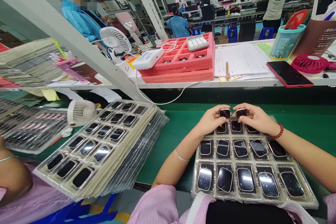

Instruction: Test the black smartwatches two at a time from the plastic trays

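A clear plastic tray [233, 162] lies in front of me on the green bench, its pockets holding several smartwatch cases with dark screens. At its far edge, my left hand [215, 119] is closed on one smartwatch case [225, 113], thumb in front and fingers behind. Close beside it, my right hand [256, 118] grips another smartwatch case [241, 112] between thumb and fingers. Both cases are held just above the far row of pockets, screens facing me. The far row is partly hidden by my hands.
Left of me leans a tall stack of similar trays [126, 154], the top one filled with watch cases. A small white fan [82, 112] stands behind it. The shelf ahead carries a red foam tray [181, 63], papers [240, 61] and a phone [290, 73]. A co-worker's arm [15, 171] is at far left.
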`<state>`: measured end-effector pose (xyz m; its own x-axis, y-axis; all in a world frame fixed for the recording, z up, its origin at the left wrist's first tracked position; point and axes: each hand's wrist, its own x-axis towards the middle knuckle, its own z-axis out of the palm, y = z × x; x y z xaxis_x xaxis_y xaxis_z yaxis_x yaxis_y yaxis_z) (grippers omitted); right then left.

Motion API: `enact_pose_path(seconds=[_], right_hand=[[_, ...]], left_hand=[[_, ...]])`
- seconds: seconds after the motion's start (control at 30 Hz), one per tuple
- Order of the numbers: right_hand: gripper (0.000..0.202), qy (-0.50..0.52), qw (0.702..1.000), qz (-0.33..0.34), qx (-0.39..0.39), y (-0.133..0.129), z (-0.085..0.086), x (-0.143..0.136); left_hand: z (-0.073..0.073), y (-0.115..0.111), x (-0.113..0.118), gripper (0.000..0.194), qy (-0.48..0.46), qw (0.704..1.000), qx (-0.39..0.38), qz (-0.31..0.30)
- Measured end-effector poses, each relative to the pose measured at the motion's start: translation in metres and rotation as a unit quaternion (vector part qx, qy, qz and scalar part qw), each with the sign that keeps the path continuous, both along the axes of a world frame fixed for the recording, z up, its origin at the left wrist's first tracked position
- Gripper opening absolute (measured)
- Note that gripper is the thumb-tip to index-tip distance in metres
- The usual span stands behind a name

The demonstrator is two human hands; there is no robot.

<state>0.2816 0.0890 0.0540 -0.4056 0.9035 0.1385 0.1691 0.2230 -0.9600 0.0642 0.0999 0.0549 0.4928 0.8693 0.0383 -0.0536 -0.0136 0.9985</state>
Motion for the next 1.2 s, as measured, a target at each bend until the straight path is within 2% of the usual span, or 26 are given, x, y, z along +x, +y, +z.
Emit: enact_pose_path(seconds=[0.3, 0.5, 0.67, 0.73, 0.77, 0.83, 0.9, 1.0, 1.07, 1.13, 1.2], right_hand=[[0.026, -0.021, 1.000, -0.003, 0.014, -0.002, 0.003, -0.001], [0.038, -0.040, 0.999, 0.013, 0.004, -0.004, 0.005, 0.001], [0.037, -0.039, 0.999, 0.009, 0.011, 0.000, 0.000, 0.003], [0.037, -0.034, 0.999, 0.011, 0.011, 0.001, -0.003, 0.003], [0.036, -0.032, 0.999, 0.012, 0.012, 0.001, -0.004, 0.003], [0.036, -0.030, 0.999, 0.011, 0.017, 0.001, -0.005, 0.003], [0.035, -0.025, 1.000, 0.006, 0.018, 0.000, -0.005, 0.004], [0.037, -0.009, 1.000, 0.000, -0.005, 0.000, -0.006, 0.006], [0.040, 0.012, 0.999, 0.003, -0.041, 0.002, -0.005, 0.008], [0.044, 0.061, 0.994, 0.011, -0.095, 0.004, -0.002, 0.009], [0.048, 0.131, 0.979, 0.024, -0.155, 0.004, 0.006, 0.010]], left_hand=[[-0.002, 0.001, 0.000, 0.045, 0.005, 1.000, -0.010, -0.002], [0.003, 0.000, -0.001, 0.061, 0.003, 1.000, -0.010, -0.006], [-0.006, 0.009, -0.002, 0.063, -0.052, 0.997, -0.045, -0.026], [-0.004, 0.009, -0.002, 0.060, -0.080, 0.993, -0.074, -0.035], [0.000, 0.006, -0.002, 0.058, -0.097, 0.990, -0.093, -0.045], [0.019, -0.008, -0.002, 0.055, -0.139, 0.976, -0.134, -0.096], [0.047, -0.032, -0.003, 0.053, -0.166, 0.953, -0.168, -0.191], [0.092, -0.070, -0.001, 0.045, -0.126, 0.901, -0.222, -0.350], [0.114, -0.087, 0.002, 0.039, -0.111, 0.873, -0.234, -0.413], [0.124, -0.095, 0.005, 0.036, -0.104, 0.861, -0.223, -0.444], [0.122, -0.098, 0.007, 0.035, -0.104, 0.858, -0.216, -0.454]])
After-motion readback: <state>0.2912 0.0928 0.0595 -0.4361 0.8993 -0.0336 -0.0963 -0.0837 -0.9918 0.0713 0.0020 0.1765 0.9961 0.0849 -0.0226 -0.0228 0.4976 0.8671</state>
